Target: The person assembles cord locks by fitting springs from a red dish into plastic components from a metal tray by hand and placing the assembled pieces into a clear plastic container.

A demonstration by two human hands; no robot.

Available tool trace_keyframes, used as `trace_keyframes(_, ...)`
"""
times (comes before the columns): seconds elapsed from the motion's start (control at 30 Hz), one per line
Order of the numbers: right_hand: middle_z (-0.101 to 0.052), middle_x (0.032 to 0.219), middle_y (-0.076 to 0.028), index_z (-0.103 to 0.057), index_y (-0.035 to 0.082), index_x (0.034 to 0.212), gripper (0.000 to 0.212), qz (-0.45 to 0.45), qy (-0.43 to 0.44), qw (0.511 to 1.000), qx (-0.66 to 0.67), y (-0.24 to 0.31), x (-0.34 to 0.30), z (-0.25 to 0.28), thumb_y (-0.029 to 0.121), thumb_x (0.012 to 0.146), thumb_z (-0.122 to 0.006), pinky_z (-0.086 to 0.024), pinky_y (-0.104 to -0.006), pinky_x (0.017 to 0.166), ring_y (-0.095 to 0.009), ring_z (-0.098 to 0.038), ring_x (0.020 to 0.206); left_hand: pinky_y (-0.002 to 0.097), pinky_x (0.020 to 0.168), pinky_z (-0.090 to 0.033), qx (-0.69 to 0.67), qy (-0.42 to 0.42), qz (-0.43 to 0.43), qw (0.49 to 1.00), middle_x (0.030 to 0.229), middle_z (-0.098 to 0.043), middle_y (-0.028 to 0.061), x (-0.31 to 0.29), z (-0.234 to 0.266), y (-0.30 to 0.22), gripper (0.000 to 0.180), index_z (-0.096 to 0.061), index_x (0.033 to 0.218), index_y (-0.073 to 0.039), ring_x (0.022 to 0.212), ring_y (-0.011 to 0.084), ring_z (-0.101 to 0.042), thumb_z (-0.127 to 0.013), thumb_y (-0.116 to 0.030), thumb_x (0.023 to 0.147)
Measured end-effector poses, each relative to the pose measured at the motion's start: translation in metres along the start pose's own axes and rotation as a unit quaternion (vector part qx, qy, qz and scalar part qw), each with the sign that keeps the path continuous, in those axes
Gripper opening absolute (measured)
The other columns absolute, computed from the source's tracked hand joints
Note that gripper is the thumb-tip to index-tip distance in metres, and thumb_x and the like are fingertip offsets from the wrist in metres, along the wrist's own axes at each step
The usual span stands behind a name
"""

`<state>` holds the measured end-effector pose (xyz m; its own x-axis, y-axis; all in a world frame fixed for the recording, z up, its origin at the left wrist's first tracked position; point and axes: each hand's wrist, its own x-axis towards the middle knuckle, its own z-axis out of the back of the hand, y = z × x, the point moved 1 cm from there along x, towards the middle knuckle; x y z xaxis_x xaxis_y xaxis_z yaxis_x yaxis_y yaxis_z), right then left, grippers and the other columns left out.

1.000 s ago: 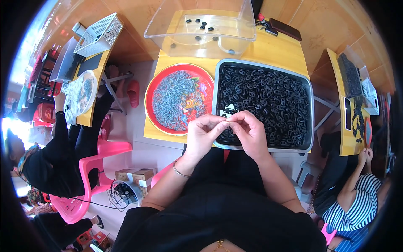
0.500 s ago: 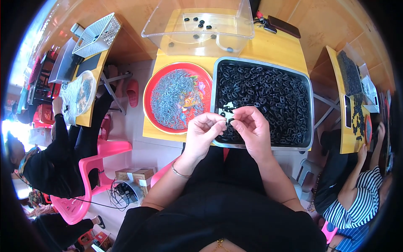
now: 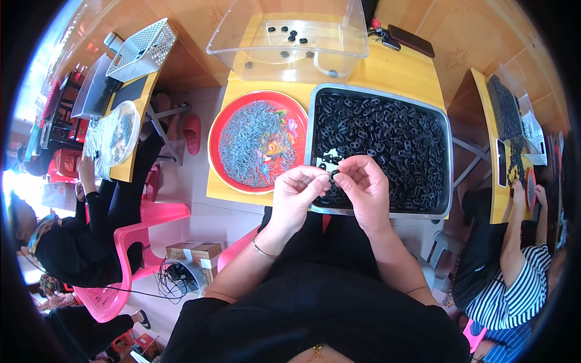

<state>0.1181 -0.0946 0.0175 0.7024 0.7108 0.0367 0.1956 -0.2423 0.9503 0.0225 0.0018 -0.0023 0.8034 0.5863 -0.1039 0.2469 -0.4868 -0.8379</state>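
Observation:
My right hand (image 3: 367,189) pinches a small black oval piece (image 3: 334,173) between thumb and forefinger. My left hand (image 3: 298,192) is closed too, its thumb and fingertips pressed together against that piece's left side; whatever they grip is too small to make out. Both hands hover over the near left corner of a metal tray (image 3: 449,163) heaped with black oval two-holed pieces (image 3: 387,139). To its left is a round red tray (image 3: 216,130) bearing many small silvery-grey screw-like pieces (image 3: 245,136).
Behind the trays stands a clear plastic bin (image 3: 242,60) with several black pieces inside. Keys (image 3: 387,39) and a dark brown case (image 3: 411,40) lie at the back right. Co-workers sit at side tables left and right. A pink chair (image 3: 124,242) stands left of me.
My left fingertips have moved slightly right, up against the black piece. The co-worker on the right has brought a hand onto the black pieces on their table.

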Motion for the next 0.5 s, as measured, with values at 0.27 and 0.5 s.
trace_keyframes(0.27, -0.056, 0.085, -0.002, -0.053, 0.000, 0.091, 0.012, 0.004, 0.013, 0.998, -0.064, 0.0017, -0.0041, 0.0001, -0.002, 0.080, -0.058, -0.043, -0.0182, 0.070, -0.005, -0.054, 0.077, 0.0194, 0.062, -0.046, -0.039, -0.004, 0.001, 0.999, 0.075, -0.062, 0.0042, -0.0035, -0.0018, 0.0044, 0.007, -0.060, 0.085, 0.001, 0.066, 0.0071, -0.056, -0.057, -0.005, 0.082)
trace_keyframes(0.5, -0.057, 0.086, -0.002, -0.053, 0.000, 0.092, 0.012, 0.012, 0.019, 0.998, -0.064, 0.0023, -0.0070, 0.0003, -0.001, 0.081, -0.058, -0.043, -0.0186, 0.071, -0.005, -0.054, 0.077, 0.0196, 0.062, -0.046, -0.045, -0.008, 0.015, 0.999, 0.073, -0.061, 0.0040, -0.0048, -0.0031, 0.0045, 0.007, -0.060, 0.084, 0.000, 0.066, 0.0072, -0.056, -0.057, -0.006, 0.083)
